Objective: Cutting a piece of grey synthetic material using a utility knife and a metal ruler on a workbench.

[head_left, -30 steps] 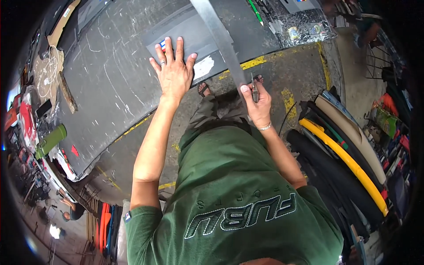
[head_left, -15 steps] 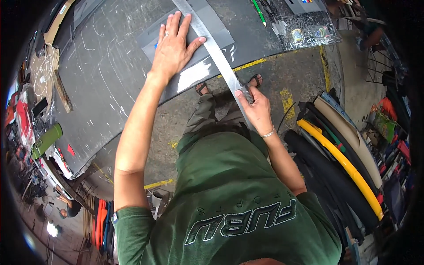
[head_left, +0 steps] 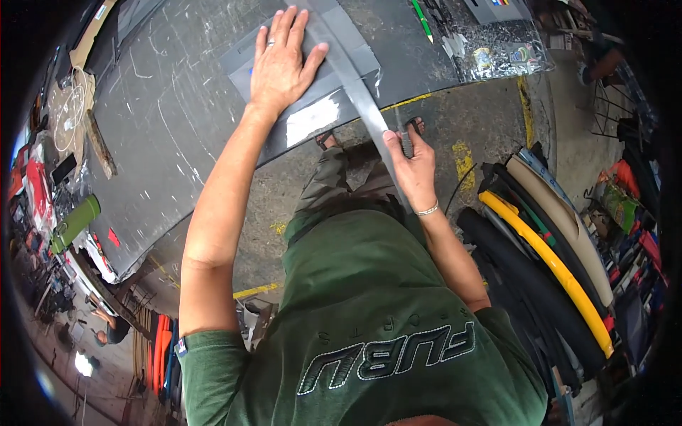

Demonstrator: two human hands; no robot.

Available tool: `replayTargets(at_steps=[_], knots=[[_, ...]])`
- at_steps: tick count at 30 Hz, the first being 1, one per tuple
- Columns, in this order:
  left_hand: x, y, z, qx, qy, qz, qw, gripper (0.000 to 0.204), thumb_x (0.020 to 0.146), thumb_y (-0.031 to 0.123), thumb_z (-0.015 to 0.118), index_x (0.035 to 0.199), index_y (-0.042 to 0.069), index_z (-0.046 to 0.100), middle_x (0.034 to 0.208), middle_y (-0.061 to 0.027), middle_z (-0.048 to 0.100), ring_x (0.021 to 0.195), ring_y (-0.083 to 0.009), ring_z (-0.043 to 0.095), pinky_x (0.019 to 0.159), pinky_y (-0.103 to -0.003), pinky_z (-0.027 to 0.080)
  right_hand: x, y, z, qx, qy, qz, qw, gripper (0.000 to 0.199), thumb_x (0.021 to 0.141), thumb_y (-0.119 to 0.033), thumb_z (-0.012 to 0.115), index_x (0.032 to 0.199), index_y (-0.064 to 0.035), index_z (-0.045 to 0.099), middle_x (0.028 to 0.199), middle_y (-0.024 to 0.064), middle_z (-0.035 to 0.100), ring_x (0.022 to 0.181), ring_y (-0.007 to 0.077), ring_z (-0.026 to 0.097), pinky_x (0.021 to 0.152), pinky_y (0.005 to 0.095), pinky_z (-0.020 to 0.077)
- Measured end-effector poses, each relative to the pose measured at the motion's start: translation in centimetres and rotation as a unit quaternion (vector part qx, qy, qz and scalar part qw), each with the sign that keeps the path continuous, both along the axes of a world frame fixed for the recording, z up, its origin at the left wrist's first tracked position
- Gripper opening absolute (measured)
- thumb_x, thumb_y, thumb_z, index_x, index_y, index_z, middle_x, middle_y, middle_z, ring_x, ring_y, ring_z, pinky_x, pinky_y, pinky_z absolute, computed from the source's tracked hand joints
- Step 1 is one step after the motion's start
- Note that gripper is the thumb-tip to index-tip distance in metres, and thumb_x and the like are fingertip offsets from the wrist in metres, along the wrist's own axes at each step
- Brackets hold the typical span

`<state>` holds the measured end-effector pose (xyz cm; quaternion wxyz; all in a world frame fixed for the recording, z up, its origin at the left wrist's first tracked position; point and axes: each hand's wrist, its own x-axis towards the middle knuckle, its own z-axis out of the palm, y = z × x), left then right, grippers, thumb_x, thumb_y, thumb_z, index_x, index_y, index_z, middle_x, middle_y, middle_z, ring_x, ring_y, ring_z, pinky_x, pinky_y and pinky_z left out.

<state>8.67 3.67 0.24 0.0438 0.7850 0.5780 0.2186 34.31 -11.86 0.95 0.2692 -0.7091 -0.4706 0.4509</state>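
My left hand (head_left: 283, 72) lies flat with fingers stretched on a grey sheet (head_left: 359, 58) at the table's edge. Its fingertips and thumb are at the left edge of a long metal ruler (head_left: 368, 106). The ruler slants across the sheet, passes over the table edge and reaches down toward my waist. Near its lower part, my right hand (head_left: 414, 170) is closed, with the thumb pressed on the metal. The same hand also holds a slim tool with a dark ridged handle (head_left: 407, 144), which looks like a craft knife; its tip is blurred.
The scratched dark table (head_left: 156, 142) spreads out to the left. A green pencil (head_left: 423, 21) and a clear plastic sheet (head_left: 497, 51) lie at its far right. A green roll (head_left: 75, 224) sits at the left. Black rolls and a yellow roll (head_left: 547, 266) stand at my right.
My left hand has slid slightly farther up along the ruler. The ruler's angle has shifted a little, and the ridged handle in my right hand now stands more upright.
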Motion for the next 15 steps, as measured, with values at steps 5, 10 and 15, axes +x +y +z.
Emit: replayTargets(at_steps=[5, 10, 15], knots=[[2.0, 1.0, 1.0, -0.046, -0.162, 0.053, 0.984, 0.073, 0.1, 0.034, 0.059, 0.156, -0.004, 0.031, 0.16, -0.0266, 0.035, 0.153, -0.0398, 0.027, 0.127, -0.051, 0.018, 0.9, 0.3, -0.3, 0.045, -0.021, -0.018, 0.999, 0.029, 0.096, -0.029, 0.076, 0.099, -0.0005, 0.071, 0.086, 0.0006, 0.071, 0.081, 0.0076, 0.057, 0.077, 0.0261, 0.0491], [-1.3, -4.2, 3.9, -0.014, -0.152, 0.187, 0.97, 0.065, 0.097, 0.035, 0.065, 0.146, -0.003, 0.045, 0.154, -0.0322, 0.039, 0.148, -0.0483, 0.031, 0.123, -0.062, 0.018, 5.1, -1.0, 1.5, 0.061, 0.026, -0.001, 0.998, 0.028, 0.098, -0.028, 0.075, 0.091, -0.0016, 0.068, 0.081, -0.0018, 0.063, 0.073, 0.0068, 0.055, 0.067, 0.0266, 0.048], [-1.5, -12.2, 1.3, -0.118, -0.01, 0.181, 0.976, 0.067, 0.103, 0.042, 0.057, 0.154, 0.003, 0.041, 0.162, -0.0279, 0.031, 0.154, -0.0471, 0.022, 0.121, -0.067, 0.017, 4.8, -2.2, 0.1, 0.062, 0.067, 0.013, 0.996, 0.026, 0.098, -0.026, 0.075, 0.089, -0.0029, 0.067, 0.077, -0.0033, 0.059, 0.068, 0.0055, 0.054, 0.06, 0.0248, 0.0466]])
